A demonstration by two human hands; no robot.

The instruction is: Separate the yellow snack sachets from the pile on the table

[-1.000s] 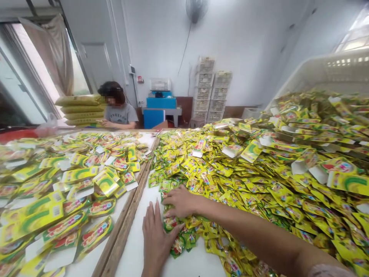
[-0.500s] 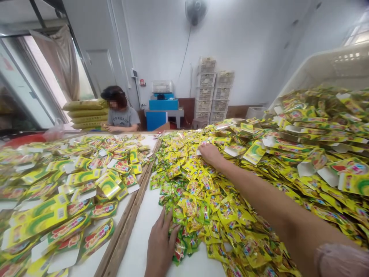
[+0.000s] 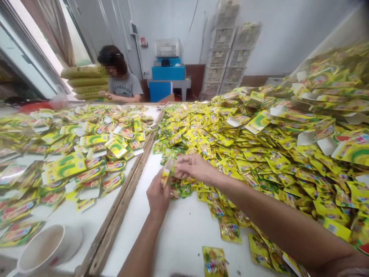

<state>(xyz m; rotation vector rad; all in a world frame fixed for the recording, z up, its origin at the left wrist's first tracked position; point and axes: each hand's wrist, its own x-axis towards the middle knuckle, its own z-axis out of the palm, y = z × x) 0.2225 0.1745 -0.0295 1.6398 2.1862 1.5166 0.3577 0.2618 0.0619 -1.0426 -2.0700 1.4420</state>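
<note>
My left hand (image 3: 158,195) and my right hand (image 3: 192,167) meet just above the white table (image 3: 184,238), at the near edge of a big heap of small yellow-green sachets (image 3: 230,154). Both hands are closed in a pinch on a small yellow sachet (image 3: 165,176) held between them; it is blurred. Right behind the hands lie more sachets. One loose sachet (image 3: 214,261) lies alone on the table in front of me.
A wooden strip (image 3: 127,200) divides my table from the left one, which is covered with larger yellow card packets (image 3: 72,161). A white cup (image 3: 46,248) stands near left. A seated person (image 3: 121,82) works at the far end. Stacked crates (image 3: 227,57) line the wall.
My right hand came back from the far part of the heap to meet my left hand, which lifted off the table. Both now pinch a sachet. The camera tilted down.
</note>
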